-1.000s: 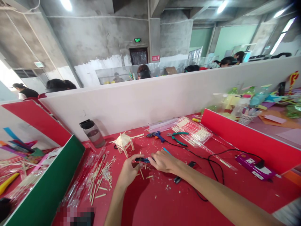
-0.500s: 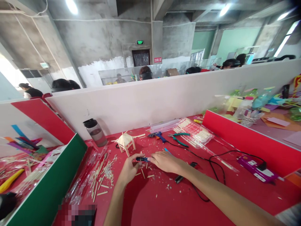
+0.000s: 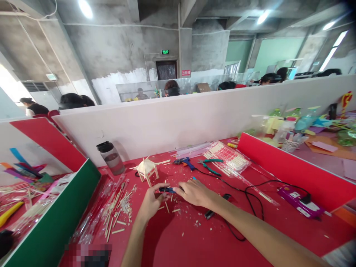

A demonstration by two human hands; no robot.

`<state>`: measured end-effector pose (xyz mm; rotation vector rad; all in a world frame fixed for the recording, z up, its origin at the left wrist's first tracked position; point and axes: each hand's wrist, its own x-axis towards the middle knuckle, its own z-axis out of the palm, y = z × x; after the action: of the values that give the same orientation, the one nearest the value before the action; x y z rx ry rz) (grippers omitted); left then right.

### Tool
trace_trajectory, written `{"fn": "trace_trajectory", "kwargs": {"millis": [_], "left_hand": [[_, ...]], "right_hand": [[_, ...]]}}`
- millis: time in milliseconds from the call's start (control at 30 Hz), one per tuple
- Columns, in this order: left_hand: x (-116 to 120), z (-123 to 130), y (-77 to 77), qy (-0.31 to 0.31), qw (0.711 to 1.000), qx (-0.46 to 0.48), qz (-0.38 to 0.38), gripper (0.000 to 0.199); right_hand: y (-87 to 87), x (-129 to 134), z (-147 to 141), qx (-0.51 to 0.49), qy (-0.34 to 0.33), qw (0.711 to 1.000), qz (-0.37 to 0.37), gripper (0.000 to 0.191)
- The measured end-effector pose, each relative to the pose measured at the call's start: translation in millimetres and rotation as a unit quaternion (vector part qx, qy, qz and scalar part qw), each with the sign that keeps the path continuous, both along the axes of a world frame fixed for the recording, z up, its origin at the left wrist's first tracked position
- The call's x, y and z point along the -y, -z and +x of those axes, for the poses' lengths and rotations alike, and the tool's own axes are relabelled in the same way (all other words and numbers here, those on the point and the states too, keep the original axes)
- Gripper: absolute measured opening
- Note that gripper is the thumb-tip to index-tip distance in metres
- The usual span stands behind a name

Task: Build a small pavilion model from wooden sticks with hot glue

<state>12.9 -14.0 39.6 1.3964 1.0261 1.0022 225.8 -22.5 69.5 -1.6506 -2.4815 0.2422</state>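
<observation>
My right hand (image 3: pixel 194 192) is closed around blue-handled pliers (image 3: pixel 166 189), their dark jaws pointing left. At those jaws, the thumb and forefinger of my left hand (image 3: pixel 152 202) pinch what appears to be a short wooden stick, mostly hidden by the tool and fingers. Just beyond my left hand stands a small pavilion-like model (image 3: pixel 147 168) of pale sticks, with a peaked roof on legs. Cut stick bits (image 3: pixel 175 210) lie on the red table below my hands. Loose wooden sticks (image 3: pixel 112 218) and small offcuts (image 3: pixel 126 204) are heaped to the left.
Behind the model are a blue glue gun (image 3: pixel 185 162), green-handled pliers (image 3: pixel 213 165) and packed sticks (image 3: pixel 228 155). A water bottle (image 3: pixel 111 157) stands back left. A black cable (image 3: pixel 254 196) runs to a purple power strip (image 3: pixel 300 202). Green (image 3: pixel 61 211) and red (image 3: pixel 292 167) dividers flank the table.
The view has shifted slightly. The pliers have tilted a little between my hands, and both hands keep nearly the same place and grip.
</observation>
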Motion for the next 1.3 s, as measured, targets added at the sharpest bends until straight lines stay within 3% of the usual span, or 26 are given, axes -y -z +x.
{"fn": "trace_trajectory", "kwargs": {"millis": [233, 533, 933, 1300], "left_hand": [[-1, 1, 1.6, 0.02, 1.0, -0.011, 0.006, 0.048], [-2, 8, 0.4, -0.036, 0.999, -0.001, -0.003, 0.05], [-4, 0, 1.3, -0.05, 0.998, -0.016, 0.018, 0.052], [2, -2, -12.0, -0.015, 0.999, -0.03, 0.02, 0.052]], "right_hand": [[8.5, -7, 0, 0.047, 0.025, 0.997, 0.051, 0.072], [10.1, -22, -1, 0.07, 0.013, 0.994, 0.088, 0.062], [14.3, -33, -8, 0.067, 0.008, 0.994, 0.092, 0.064], [1.9, -27, 7, 0.091, 0.023, 0.992, 0.084, 0.068]]}}
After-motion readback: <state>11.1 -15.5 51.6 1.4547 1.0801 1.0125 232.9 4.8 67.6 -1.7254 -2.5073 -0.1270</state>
